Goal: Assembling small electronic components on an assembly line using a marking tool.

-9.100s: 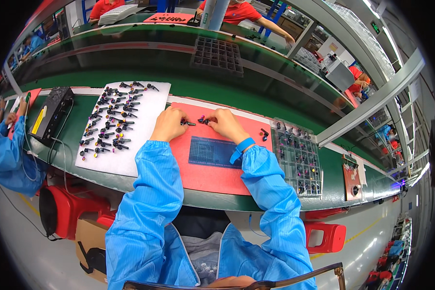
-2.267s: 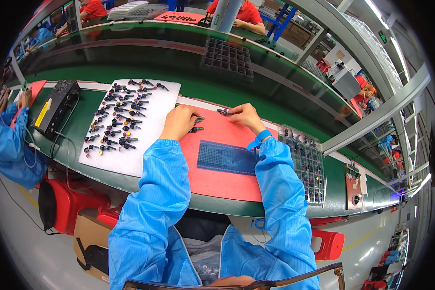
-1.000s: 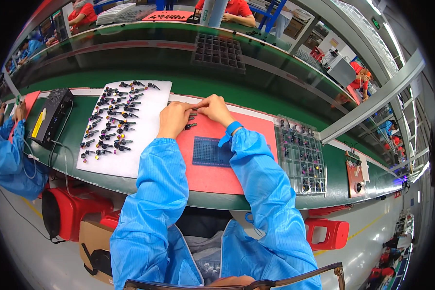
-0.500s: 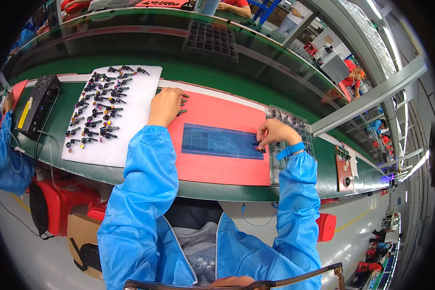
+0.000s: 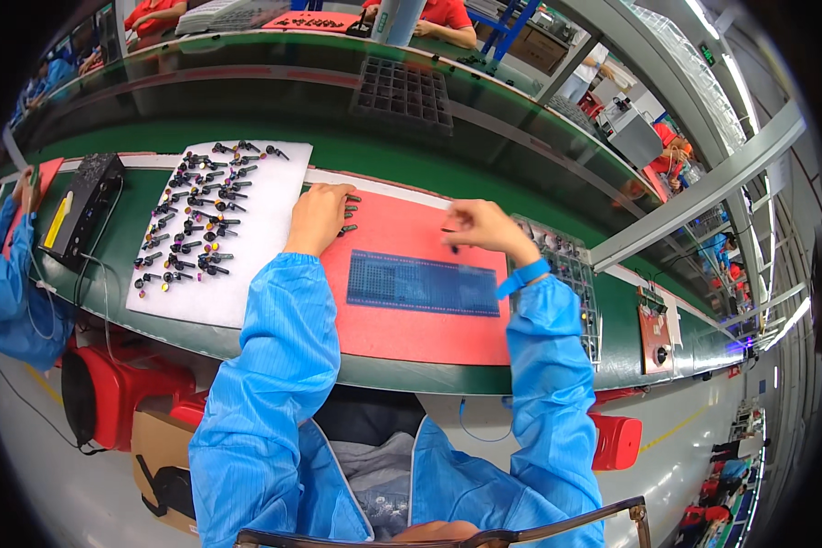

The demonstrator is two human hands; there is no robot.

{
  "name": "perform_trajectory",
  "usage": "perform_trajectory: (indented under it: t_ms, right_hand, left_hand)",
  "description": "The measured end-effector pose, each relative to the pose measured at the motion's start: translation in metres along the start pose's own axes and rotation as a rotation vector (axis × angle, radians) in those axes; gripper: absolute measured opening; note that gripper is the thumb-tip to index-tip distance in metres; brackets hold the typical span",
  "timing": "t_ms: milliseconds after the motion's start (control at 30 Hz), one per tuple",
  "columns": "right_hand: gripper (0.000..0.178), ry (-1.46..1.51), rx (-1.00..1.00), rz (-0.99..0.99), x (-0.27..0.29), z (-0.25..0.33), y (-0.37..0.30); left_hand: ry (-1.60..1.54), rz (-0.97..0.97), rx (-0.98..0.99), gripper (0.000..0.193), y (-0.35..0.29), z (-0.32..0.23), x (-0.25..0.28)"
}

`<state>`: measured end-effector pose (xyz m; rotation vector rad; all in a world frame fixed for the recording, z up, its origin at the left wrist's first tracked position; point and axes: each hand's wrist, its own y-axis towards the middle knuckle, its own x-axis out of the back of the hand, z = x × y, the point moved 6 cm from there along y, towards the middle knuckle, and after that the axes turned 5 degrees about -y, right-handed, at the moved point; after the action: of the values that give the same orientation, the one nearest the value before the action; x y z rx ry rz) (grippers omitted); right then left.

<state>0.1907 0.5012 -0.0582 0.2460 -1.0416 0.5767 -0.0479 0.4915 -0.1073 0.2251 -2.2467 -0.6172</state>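
My left hand (image 5: 317, 217) rests at the left edge of the red mat (image 5: 411, 320), fingers curled beside a few small dark parts (image 5: 349, 212) lying on the mat. My right hand (image 5: 480, 227) hovers blurred over the mat's upper right, pinching a small dark part (image 5: 450, 240) between its fingertips. A blue gridded pad (image 5: 425, 283) lies on the mat between and below both hands. A white sheet (image 5: 256, 247) left of my left hand carries several small black parts in rows. A dark compartment tray (image 5: 571, 269) sits just right of my right hand.
A black box with a yellow label (image 5: 82, 208) stands at far left by another person's blue sleeve (image 5: 0, 283). A black grid tray (image 5: 404, 93) sits on the shelf behind. A small red fixture (image 5: 654, 324) lies at the right. Red stools (image 5: 110, 393) stand under the bench.
My right hand came back left from the compartment tray to over the mat, now pinching a small part. The left hand stayed at the mat's left edge.
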Motion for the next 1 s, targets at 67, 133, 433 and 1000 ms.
perform_trajectory:
  t_ms: [67, 133, 433, 1000]
  right_hand:
    - [0.019, 0.169, -0.049, 0.029, -0.015, 0.016, 0.021]
    - [0.016, 0.180, 0.001, 0.023, -0.029, 0.024, 0.036]
    - [0.022, 0.471, -0.054, 0.104, -0.066, -0.001, 0.061]
    - [0.022, -0.112, 0.071, -0.245, -0.040, 0.021, 0.072]
  left_hand:
    - [0.011, -0.036, -0.100, 0.019, -0.002, 0.001, 0.001]
    - [0.015, 0.006, -0.094, 0.017, -0.002, 0.001, -0.002]
    - [-0.002, -0.013, -0.138, 0.016, -0.002, 0.000, -0.005]
    - [-0.025, -0.032, -0.160, 0.013, -0.002, 0.002, -0.002]
